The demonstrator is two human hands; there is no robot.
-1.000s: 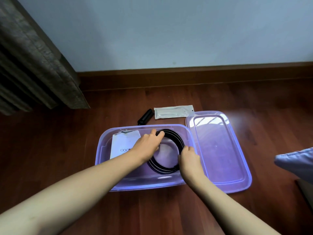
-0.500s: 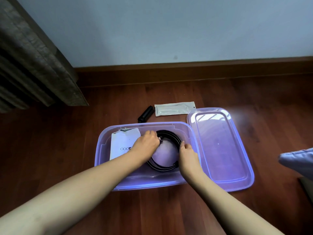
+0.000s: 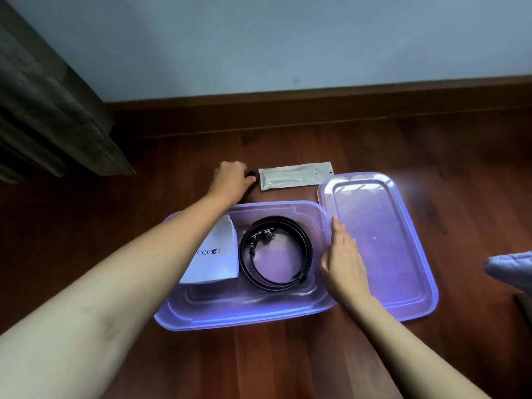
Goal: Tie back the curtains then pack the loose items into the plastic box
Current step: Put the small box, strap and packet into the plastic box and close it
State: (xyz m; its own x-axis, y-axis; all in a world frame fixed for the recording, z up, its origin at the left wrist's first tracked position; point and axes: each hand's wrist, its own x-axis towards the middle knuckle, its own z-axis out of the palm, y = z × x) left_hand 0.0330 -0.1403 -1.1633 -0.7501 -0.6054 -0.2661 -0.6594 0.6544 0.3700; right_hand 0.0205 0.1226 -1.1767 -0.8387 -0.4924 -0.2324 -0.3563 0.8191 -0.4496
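Observation:
A translucent purple plastic box (image 3: 201,315) sits open on the wooden floor. Inside it lie a coiled black belt (image 3: 306,249) and a white paper packet (image 3: 218,257). My left hand (image 3: 231,180) reaches beyond the box and closes over a small black object (image 3: 252,174), mostly hidden under the fingers. My right hand (image 3: 342,257) rests flat against the box's right rim, fingers together, holding nothing. A white sealed pouch (image 3: 293,177) lies on the floor behind the box.
The box's purple lid (image 3: 383,249) lies flat to the right of the box. A dark grey curtain (image 3: 49,105) hangs at the left. A wooden skirting board (image 3: 316,102) runs under the pale wall. Light blue fabric (image 3: 512,269) shows at the right edge.
Both hands have let go of the belt, which now lies coiled in the box. My left hand moved up to the black object; my right hand moved to the box's right rim.

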